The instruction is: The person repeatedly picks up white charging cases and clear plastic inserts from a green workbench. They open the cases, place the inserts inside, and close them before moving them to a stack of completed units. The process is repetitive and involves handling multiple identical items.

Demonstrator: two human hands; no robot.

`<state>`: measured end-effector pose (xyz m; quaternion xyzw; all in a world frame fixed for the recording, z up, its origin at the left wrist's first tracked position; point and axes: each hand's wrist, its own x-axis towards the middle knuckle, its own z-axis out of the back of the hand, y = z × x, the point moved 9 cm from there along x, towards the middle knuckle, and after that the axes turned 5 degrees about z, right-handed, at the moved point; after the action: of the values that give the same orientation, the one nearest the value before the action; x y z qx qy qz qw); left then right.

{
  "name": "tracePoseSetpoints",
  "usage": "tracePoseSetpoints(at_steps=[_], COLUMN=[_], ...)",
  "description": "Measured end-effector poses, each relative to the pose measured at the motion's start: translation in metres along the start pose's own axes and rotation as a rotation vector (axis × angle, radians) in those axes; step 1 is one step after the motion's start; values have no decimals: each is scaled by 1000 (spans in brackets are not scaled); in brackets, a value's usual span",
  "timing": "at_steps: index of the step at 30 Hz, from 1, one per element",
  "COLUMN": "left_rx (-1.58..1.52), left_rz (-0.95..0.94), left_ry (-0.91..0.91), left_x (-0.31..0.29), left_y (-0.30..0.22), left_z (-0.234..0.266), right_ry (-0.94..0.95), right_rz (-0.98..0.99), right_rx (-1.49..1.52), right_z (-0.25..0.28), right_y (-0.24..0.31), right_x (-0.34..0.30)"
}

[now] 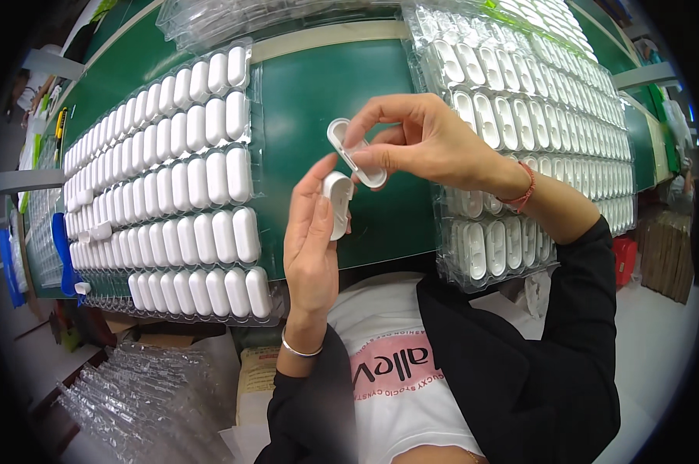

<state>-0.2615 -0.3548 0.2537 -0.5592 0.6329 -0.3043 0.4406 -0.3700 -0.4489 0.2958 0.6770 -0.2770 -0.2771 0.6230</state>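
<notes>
My left hand [315, 247] is closed round a white plastic shell [338, 203], a deep oval piece with its hollow turned to the right. Just above and to the right, my right hand [411, 143] pinches a shallow white oval cover [367, 172] between thumb and fingers, its recessed inner side showing. The two pieces are close together but appear apart, over the green table [295, 85]. On the left lies a clear tray with rows of smooth white oval shells [239, 170]. To the right, another clear tray carries rows of white oval parts [485, 120] with their hollows facing up.
Stacked clear plastic trays [210, 23] lie at the far edge. A few loose white pieces [94, 232] rest on the left tray, near a blue object [61, 247]. Below the table at left are crumpled clear trays [140, 402]; a red bin [625, 259] stands at right.
</notes>
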Motion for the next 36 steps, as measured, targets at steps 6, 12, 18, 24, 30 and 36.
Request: tracePoseSetpoints(at_steps=[6, 12, 18, 24, 30, 36], left_rx=[-21, 52, 125, 223, 286, 117], left_rz=[-134, -289, -327, -341, -336, -342], left_ry=[-129, -166, -144, -164, -143, -176], left_x=[-8, -13, -11, -11, -8, -10], left_y=[-10, -21, -22, -22, -26, -25], left_z=[11, 12, 11, 14, 17, 23], right_ry=[49, 48, 34, 24, 16, 30], right_rz=[70, 40, 42, 77, 92, 105], right_rx=[-105, -171, -189, -219, -230, -250], right_z=[-6, -8, -6, -6, -6, -7], right_y=[1, 0, -6, -5, -8, -5], right_x=[-4, -5, -6, -7, -7, -5])
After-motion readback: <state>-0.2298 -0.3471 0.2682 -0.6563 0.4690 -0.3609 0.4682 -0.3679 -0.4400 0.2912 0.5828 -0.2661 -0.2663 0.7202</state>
